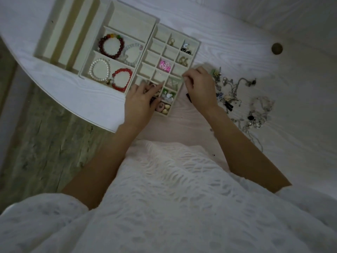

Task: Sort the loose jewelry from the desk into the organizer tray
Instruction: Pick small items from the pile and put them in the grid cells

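A cream organizer tray (197, 45) with many small compartments lies on the white desk. Some cells hold earrings, pink pieces (165, 66) and small shells. My left hand (141, 104) rests on the tray's near left corner, its fingers curled over the cells there. My right hand (199, 86) hovers at the tray's right edge with thumb and forefinger pinched together; whatever sits between them is too small to make out. A tangled pile of loose jewelry (235, 92) lies on the desk just right of my right hand.
A second tray (83, 74) to the left holds several bead bracelets. A long-slotted tray (54, 41) stands further left. The desk's curved edge (76, 110) drops to a wooden floor. A dark round knob (276, 48) sits on the desk at far right.
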{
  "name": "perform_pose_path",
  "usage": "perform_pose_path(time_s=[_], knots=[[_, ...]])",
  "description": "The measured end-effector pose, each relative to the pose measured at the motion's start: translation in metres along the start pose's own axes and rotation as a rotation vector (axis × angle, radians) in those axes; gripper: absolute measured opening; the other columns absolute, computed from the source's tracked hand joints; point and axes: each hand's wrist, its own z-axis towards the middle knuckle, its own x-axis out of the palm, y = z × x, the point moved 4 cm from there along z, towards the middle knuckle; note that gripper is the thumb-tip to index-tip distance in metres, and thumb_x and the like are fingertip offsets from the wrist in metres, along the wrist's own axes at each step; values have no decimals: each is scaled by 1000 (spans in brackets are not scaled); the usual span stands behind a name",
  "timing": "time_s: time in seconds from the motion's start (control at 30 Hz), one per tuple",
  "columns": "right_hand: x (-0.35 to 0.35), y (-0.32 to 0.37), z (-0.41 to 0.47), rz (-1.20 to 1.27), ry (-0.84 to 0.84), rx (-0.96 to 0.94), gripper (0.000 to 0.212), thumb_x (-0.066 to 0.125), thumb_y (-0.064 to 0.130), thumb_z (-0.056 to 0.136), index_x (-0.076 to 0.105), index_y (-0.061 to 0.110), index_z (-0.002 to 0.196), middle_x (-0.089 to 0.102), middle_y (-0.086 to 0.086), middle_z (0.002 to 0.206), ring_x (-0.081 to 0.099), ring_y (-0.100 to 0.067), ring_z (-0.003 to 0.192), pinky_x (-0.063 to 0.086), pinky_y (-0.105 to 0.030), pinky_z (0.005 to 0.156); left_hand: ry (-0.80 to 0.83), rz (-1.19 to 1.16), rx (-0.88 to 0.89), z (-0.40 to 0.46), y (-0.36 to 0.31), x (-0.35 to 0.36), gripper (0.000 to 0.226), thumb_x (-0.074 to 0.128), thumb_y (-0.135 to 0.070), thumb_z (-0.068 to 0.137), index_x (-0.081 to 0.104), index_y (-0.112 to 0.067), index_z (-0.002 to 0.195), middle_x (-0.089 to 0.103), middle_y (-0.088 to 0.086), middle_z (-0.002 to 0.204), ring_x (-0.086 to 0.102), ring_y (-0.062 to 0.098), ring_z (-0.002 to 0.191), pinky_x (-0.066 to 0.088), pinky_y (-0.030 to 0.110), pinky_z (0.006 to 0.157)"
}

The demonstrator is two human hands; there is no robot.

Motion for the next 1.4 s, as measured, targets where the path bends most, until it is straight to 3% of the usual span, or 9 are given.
perform_pose_path(time_s=[0.13,0.3,0.47,0.63,0.77,0.87,1.07,1.4], knots=[[-4,0,2,43,54,-30,15,59,8,88,66,3,101,62,-12,97,59,-20,85,42,-21,74,16,29,-34,0,-4,-1,38,51,-31,89,61,-20,125,59,13,92,51,34,80,38,39,73],[-7,1,6,11,104,-94,15,59,7,88,66,6,101,62,-10,99,55,-15,84,39,-20,72,-4,48,-26,0,-4,-1,35,58,-27,89,62,-18,123,59,13,94,51,34,81,34,36,74],[-8,1,14,-14,127,-151,15,54,4,89,64,3,101,61,-13,101,59,-23,85,51,-31,75,7,60,-51,0,-4,0,36,64,-21,86,63,-17,122,59,13,96,50,35,83,34,36,76],[-15,2,16,59,72,-102,11,52,6,91,60,2,98,64,-10,88,59,-17,75,51,-27,68,14,54,-65,0,-6,-1,36,66,-20,86,64,-17,121,59,12,96,50,34,83,34,36,75],[-23,1,19,211,-14,-33,11,57,8,89,61,3,98,63,1,89,57,-6,79,42,-4,67,7,21,-68,4,-7,-5,36,67,-23,84,65,-18,120,60,10,97,49,33,86,36,36,77],[-22,2,23,251,-42,-2,9,58,8,88,61,5,97,63,2,88,56,-6,79,45,-10,69,8,-24,-36,9,-11,-6,32,55,-31,87,67,-22,116,59,9,98,48,30,87,38,37,76],[-17,-3,26,225,-24,-2,9,60,8,87,61,5,96,65,-2,88,58,-8,78,49,-19,70,56,32,44,32,-22,0,26,49,-27,86,72,-21,96,58,7,99,47,28,87,38,36,69],[-17,2,31,299,-5,-66,5,59,6,86,59,5,90,66,-4,86,60,-11,76,48,-18,67,51,11,70,39,-15,1,24,52,-28,87,73,-22,97,59,6,98,46,27,89,39,36,71]])
